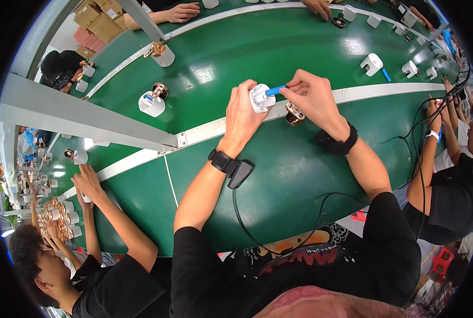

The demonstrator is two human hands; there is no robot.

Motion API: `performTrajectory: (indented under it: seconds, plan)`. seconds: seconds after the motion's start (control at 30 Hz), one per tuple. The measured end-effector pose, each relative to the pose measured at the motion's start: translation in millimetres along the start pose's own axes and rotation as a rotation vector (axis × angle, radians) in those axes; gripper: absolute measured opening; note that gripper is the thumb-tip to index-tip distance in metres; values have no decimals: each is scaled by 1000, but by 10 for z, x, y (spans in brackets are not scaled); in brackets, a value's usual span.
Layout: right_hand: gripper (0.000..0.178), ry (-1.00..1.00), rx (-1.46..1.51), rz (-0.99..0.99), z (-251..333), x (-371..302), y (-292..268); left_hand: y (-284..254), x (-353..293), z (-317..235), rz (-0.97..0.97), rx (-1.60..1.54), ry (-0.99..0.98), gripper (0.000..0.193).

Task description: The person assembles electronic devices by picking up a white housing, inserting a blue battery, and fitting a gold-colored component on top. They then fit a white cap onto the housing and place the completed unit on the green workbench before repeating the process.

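Note:
My left hand [244, 112] is wrapped around a white cylindrical housing [261, 99], its hollow, ribbed open end facing up and toward my right hand. Between the thumb and fingers of my right hand [313, 98] is a slim blue cylinder [275, 90], which looks like a battery. Its far end is at the mouth of the housing; how deep it sits I cannot tell. Below my right hand, beside the white rail, lies a copper-coloured round part [294, 112] with dark pieces. Black bands are strapped on both wrists.
A white rail [353, 94] separates my green bench [289, 175] from the green line surface. White housings [151, 105] with copper-coloured parts stand beyond it. A grey metal post [88, 116] slants across the left. Black cables [321, 212] cross the bench. Co-workers [114, 265] sit on both sides.

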State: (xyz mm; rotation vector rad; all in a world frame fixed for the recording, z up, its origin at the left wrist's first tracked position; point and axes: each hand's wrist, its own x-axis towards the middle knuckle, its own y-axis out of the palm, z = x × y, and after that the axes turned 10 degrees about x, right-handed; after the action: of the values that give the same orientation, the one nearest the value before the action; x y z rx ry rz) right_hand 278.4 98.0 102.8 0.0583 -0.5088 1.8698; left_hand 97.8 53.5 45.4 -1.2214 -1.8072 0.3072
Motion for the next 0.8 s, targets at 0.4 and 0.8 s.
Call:
performTrajectory:
  seconds: [0.4, 0.8]
  plan:
    - [17, 114, -35, -36, 108, 25, 17, -64, 106, -26, -36, 147, 204, 49]
    - [23, 263, 102, 271, -127, 42, -20, -43, 31, -16, 63, -76, 118, 52]
